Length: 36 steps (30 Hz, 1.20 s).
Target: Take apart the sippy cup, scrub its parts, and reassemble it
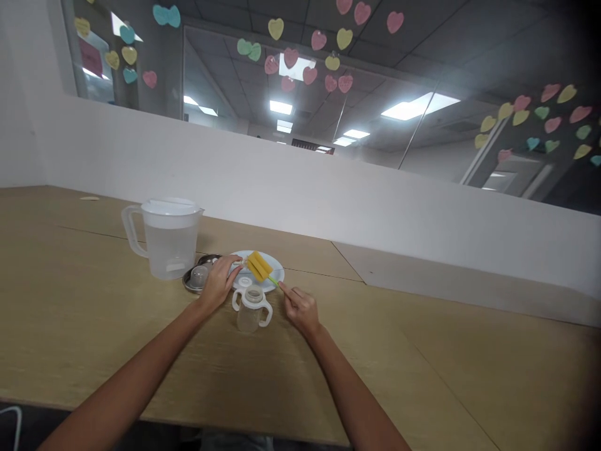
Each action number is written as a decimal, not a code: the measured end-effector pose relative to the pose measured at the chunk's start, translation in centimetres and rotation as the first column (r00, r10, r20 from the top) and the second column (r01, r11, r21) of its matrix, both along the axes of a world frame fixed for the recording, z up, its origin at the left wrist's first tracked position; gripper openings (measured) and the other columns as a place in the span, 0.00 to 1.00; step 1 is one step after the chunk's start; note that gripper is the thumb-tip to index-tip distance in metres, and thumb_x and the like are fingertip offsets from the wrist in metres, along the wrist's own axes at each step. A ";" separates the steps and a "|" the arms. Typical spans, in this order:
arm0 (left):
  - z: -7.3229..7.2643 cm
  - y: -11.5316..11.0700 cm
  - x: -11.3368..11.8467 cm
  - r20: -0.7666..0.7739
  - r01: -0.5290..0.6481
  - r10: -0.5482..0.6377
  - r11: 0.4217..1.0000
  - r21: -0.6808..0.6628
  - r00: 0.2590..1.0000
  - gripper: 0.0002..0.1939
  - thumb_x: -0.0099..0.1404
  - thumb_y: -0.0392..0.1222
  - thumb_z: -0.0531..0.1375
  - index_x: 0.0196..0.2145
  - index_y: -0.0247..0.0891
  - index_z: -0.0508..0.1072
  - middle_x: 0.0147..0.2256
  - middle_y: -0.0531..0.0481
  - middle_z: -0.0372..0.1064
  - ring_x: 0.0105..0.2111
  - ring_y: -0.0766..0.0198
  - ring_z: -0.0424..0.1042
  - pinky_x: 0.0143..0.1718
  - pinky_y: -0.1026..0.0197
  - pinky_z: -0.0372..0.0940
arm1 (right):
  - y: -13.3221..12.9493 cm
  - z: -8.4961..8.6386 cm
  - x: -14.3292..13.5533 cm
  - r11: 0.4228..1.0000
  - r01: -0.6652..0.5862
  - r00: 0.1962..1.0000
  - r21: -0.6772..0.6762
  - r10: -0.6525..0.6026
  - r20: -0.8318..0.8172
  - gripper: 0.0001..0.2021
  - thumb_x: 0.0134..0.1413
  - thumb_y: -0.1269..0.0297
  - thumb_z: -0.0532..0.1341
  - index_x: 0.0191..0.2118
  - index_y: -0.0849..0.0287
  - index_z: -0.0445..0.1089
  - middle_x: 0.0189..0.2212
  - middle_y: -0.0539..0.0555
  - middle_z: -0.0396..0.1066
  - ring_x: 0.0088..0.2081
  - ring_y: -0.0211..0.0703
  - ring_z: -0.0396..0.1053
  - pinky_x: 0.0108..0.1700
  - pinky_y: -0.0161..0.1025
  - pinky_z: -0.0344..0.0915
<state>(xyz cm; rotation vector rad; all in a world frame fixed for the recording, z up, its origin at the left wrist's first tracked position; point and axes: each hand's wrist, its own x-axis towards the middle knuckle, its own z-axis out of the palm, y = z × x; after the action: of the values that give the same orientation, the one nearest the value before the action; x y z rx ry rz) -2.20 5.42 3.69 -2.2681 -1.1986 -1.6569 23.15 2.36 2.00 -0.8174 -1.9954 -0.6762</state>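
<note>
My right hand is closed around the green handle of a bottle brush with a yellow sponge head. The sponge is over a white plate. My left hand pinches a small whitish ribbed piece, right beside the sponge; its exact kind is too small to tell. A small white ring-like part lies on the plate's near side. In front of the plate, between my hands, a clear baby bottle with two white handles stands upright without a lid.
A lidded translucent pitcher stands at the left. Beside it, a round metal tray carries a clear dome-shaped cap, partly behind my left hand. A white wall with windows above it borders the wooden table.
</note>
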 end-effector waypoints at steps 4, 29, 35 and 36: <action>0.1 -0.3 0.2 -0.060 -0.005 0.009 0.998 0.063 0.998 0.16 0.69 0.49 0.47 0.43 0.37 0.68 0.43 0.44 0.70 0.45 0.58 0.67 0.50 0.56 0.59 | -0.1 -0.2 0.0 1.000 -0.022 1.000 0.001 0.022 0.010 0.18 0.57 0.76 0.50 0.47 0.63 0.72 0.17 0.48 0.62 0.19 0.33 0.58 0.24 0.31 0.54; -2.3 2.2 -5.1 0.004 -0.472 0.488 0.847 -0.243 0.873 0.15 0.66 0.44 0.47 0.46 0.36 0.65 0.43 0.41 0.64 0.40 0.55 0.68 0.39 0.56 0.65 | 0.3 -0.5 0.2 0.999 -0.002 0.997 -0.052 -0.001 -0.074 0.17 0.61 0.73 0.48 0.49 0.65 0.71 0.20 0.50 0.64 0.21 0.34 0.61 0.26 0.30 0.59; -2.5 2.5 -5.7 0.018 -0.469 0.486 0.852 -0.235 0.874 0.15 0.64 0.41 0.48 0.45 0.35 0.66 0.42 0.41 0.62 0.39 0.57 0.68 0.43 0.56 0.65 | 0.3 -0.6 0.1 0.998 0.001 0.997 -0.055 -0.005 -0.083 0.17 0.62 0.72 0.48 0.49 0.63 0.71 0.19 0.50 0.64 0.22 0.34 0.61 0.26 0.30 0.58; -2.4 2.4 -5.8 0.012 -0.477 0.493 0.847 -0.233 0.870 0.15 0.64 0.41 0.48 0.45 0.35 0.67 0.43 0.42 0.62 0.39 0.58 0.68 0.43 0.57 0.65 | 0.3 -0.7 0.1 0.998 0.001 0.996 -0.055 -0.006 -0.085 0.17 0.62 0.72 0.48 0.49 0.63 0.71 0.19 0.50 0.64 0.22 0.34 0.61 0.26 0.30 0.59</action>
<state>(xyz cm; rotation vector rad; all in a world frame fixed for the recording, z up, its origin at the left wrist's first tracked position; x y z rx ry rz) -7.95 7.85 1.24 -1.7899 -1.8710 -1.4707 23.28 2.71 1.35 -0.8686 -1.9434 -0.5813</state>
